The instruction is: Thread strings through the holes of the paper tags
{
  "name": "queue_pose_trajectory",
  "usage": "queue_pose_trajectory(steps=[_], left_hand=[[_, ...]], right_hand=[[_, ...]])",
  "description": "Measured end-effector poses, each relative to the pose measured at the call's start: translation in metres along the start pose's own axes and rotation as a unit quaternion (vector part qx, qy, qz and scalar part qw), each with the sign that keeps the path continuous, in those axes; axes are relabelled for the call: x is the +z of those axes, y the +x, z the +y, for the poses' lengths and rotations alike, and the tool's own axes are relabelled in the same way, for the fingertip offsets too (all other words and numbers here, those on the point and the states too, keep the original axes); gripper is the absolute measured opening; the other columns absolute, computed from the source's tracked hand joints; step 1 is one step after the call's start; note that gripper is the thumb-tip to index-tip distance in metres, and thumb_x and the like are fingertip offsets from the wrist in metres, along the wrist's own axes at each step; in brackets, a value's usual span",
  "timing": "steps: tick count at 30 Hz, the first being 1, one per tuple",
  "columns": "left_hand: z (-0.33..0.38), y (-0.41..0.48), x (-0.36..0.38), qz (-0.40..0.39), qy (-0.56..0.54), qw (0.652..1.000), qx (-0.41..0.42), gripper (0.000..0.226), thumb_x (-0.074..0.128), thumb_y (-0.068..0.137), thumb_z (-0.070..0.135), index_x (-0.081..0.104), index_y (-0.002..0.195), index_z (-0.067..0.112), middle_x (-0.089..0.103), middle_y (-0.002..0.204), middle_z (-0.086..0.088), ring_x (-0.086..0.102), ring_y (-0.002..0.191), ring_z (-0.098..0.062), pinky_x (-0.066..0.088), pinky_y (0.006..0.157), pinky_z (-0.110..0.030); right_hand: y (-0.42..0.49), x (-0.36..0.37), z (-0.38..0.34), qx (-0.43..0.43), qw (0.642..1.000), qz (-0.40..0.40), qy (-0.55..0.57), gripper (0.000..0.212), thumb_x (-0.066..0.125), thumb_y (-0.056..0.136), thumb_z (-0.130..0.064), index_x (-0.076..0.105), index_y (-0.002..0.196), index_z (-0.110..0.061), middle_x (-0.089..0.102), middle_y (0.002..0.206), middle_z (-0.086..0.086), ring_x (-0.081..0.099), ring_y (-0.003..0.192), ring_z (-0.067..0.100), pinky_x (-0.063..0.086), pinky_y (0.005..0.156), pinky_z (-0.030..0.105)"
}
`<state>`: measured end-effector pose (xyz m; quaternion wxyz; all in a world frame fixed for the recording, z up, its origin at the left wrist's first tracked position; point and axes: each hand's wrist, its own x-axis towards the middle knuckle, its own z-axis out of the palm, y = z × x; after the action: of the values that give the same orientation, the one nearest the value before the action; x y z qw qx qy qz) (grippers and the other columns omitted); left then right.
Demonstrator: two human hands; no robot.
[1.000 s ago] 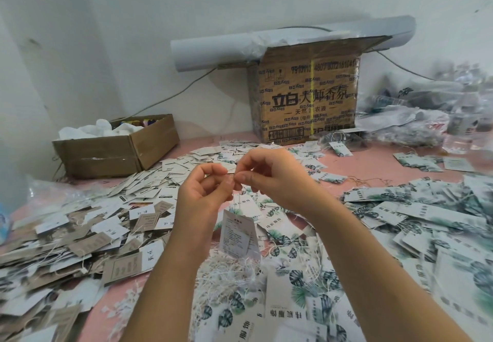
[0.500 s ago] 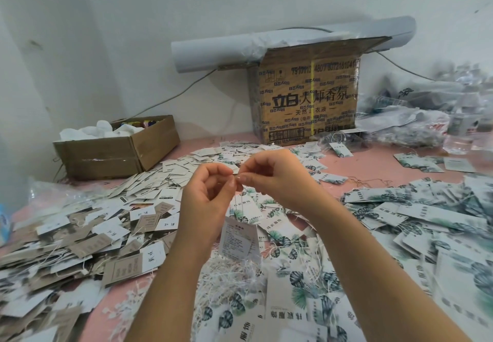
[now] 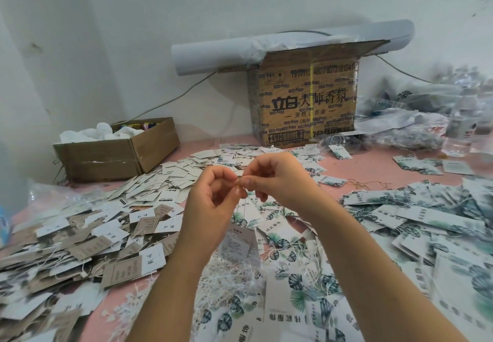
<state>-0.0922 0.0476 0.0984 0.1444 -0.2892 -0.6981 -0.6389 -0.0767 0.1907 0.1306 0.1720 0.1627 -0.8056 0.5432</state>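
**Paper tag hung on a string pinched by both hands**

A white paper tag (image 3: 238, 245) hangs in the air just below the hands, over the table, on a thin white string (image 3: 243, 209) that runs up to the fingertips. The left hand (image 3: 213, 203) and the right hand (image 3: 277, 181) meet at thumb and forefinger, each pinching the string's upper end, with the other fingers curled. Under the tag lies a tangle of loose strings (image 3: 229, 280). Leaf-printed tags (image 3: 405, 216) cover the pink table (image 3: 373, 165) to the right. Brown and white tags (image 3: 88, 237) are heaped to the left. Behind them stand a low cardboard box (image 3: 114, 155), a tall printed carton (image 3: 306, 101) with a paper roll (image 3: 213, 53) across its top, and crumpled plastic bags (image 3: 410, 125).
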Motion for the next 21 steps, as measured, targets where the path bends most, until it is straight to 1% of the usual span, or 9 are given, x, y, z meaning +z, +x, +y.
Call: queue_pose_trajectory(steps=[3,5,6,8,10,13,17,21], left_hand=[[0.001,0.000,0.001,-0.009,0.005,1.000,0.005,0.022,0.060,0.085,-0.001,0.054,0.088,0.020,0.070,0.075,0.002,0.067,0.074,-0.011,0.053,0.067,-0.019],[0.003,-0.001,0.002,0.002,-0.025,1.000,0.004,0.014,0.065,0.082,0.010,0.054,0.087,0.018,0.070,0.072,0.005,0.066,0.070,-0.008,0.051,0.063,-0.015],[0.004,-0.001,0.002,0.015,-0.045,0.999,-0.001,0.015,0.066,0.077,0.018,0.055,0.086,0.017,0.069,0.070,0.005,0.064,0.067,-0.006,0.049,0.062,-0.014],[0.005,-0.001,0.002,0.041,-0.064,0.997,-0.013,0.023,0.067,0.068,0.029,0.056,0.085,0.018,0.067,0.068,0.006,0.061,0.063,-0.003,0.048,0.060,-0.013],[0.005,0.000,0.000,0.059,-0.059,0.996,-0.025,0.025,0.068,0.065,0.032,0.057,0.084,0.019,0.065,0.068,0.007,0.058,0.061,-0.004,0.049,0.060,-0.016],[0.003,0.001,-0.004,0.060,-0.059,0.996,-0.042,0.026,0.067,0.065,0.036,0.058,0.083,0.019,0.064,0.069,0.008,0.056,0.061,-0.007,0.050,0.061,-0.020],[0.003,0.001,-0.003,0.051,-0.080,0.993,-0.069,0.034,0.066,0.062,0.042,0.060,0.083,0.016,0.064,0.067,0.008,0.054,0.057,-0.005,0.048,0.056,-0.016],[0.001,0.001,0.001,0.056,-0.062,0.991,-0.102,0.041,0.063,0.060,0.052,0.061,0.082,0.018,0.059,0.062,0.013,0.046,0.055,-0.003,0.040,0.054,-0.019]], right_hand=[[-0.001,-0.001,0.000,-0.005,1.000,-0.004,-0.006,0.013,0.073,0.076,-0.007,0.065,0.067,-0.012,0.059,0.055,0.002,0.049,0.046,0.008,0.044,0.047,0.021],[-0.001,-0.002,-0.002,-0.011,1.000,-0.007,0.014,0.014,0.072,0.077,-0.005,0.066,0.066,-0.011,0.060,0.055,0.001,0.049,0.045,0.007,0.044,0.046,0.018],[-0.001,-0.002,-0.003,-0.014,0.999,-0.011,0.031,0.014,0.071,0.077,-0.003,0.066,0.067,-0.011,0.062,0.055,-0.001,0.049,0.045,0.006,0.044,0.046,0.017],[-0.002,-0.003,-0.004,-0.018,0.998,-0.018,0.064,0.016,0.068,0.079,0.001,0.066,0.067,-0.010,0.063,0.053,-0.006,0.051,0.044,0.003,0.045,0.046,0.015],[-0.002,-0.002,-0.004,-0.015,0.995,-0.032,0.090,0.018,0.065,0.080,0.003,0.067,0.070,-0.011,0.063,0.052,-0.006,0.055,0.046,0.004,0.048,0.049,0.017],[-0.002,0.000,-0.005,-0.017,0.992,-0.047,0.114,0.020,0.061,0.081,0.009,0.066,0.074,-0.008,0.062,0.052,-0.004,0.059,0.049,0.006,0.051,0.053,0.018],[-0.002,0.002,-0.007,-0.028,0.995,-0.037,0.092,0.022,0.059,0.083,0.009,0.063,0.074,-0.011,0.061,0.053,-0.006,0.057,0.050,0.006,0.050,0.054,0.019],[0.000,0.008,-0.009,-0.028,0.997,-0.017,0.074,0.022,0.053,0.088,0.007,0.055,0.075,-0.010,0.056,0.059,0.002,0.053,0.049,0.008,0.049,0.053,0.021]])
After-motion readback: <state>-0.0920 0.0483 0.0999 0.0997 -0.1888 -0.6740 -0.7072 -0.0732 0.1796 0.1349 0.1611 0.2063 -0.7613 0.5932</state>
